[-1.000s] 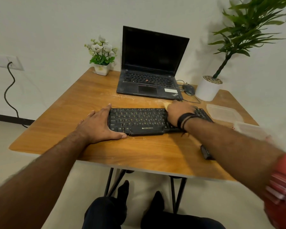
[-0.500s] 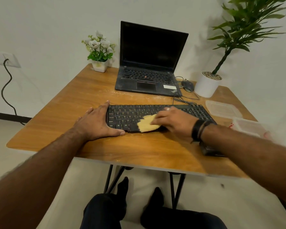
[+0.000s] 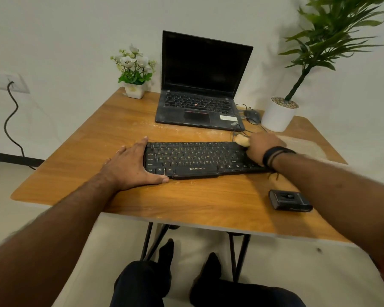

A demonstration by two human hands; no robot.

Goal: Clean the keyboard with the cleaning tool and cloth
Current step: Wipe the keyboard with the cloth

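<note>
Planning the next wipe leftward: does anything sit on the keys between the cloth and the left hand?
Nothing visible: the keyboard lies bare between the cloth and the left hand.

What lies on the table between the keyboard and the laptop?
In the head view, only bare wood with pale dust streaks lies between the keyboard and the laptop; a thin cable crosses at the right end.

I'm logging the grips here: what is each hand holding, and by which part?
The right hand grips the yellow cloth, bunched under its fingers, over the keyboard's far right corner. The left hand holds nothing; it braces the keyboard's left end.
</note>
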